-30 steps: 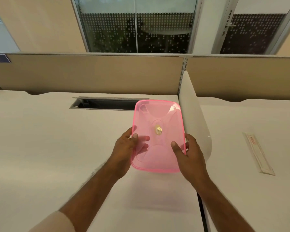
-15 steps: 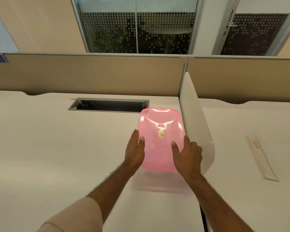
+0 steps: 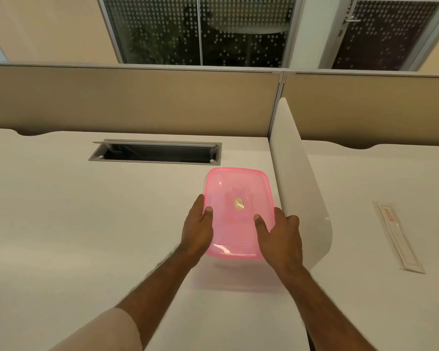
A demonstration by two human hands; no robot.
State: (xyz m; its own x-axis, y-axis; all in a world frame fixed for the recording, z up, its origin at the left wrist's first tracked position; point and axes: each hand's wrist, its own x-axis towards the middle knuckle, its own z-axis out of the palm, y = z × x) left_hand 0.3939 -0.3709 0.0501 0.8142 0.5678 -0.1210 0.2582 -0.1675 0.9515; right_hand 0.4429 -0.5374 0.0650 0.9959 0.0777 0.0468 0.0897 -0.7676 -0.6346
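Observation:
A translucent pink plastic container [image 3: 237, 188] with a small gold sticker in its middle is held just above the white desk [image 3: 86, 224], its shadow showing beneath the near edge. My left hand [image 3: 198, 229] grips its left side, thumb on top. My right hand [image 3: 280, 236] grips the right side, thumb on top and fingers curled round the edge. The container lies nearly flat, close to the white divider panel.
A white rounded divider panel [image 3: 299, 183] stands right of the container. An open cable tray slot [image 3: 157, 153] sits in the desk behind it. A clear ruler-like strip [image 3: 395, 234] lies on the right desk. Beige partition walls [image 3: 137, 102] close the back.
The container was tilted up towards me, then both hands lowered it forward and flat towards the desk. It now sits lower and farther from me.

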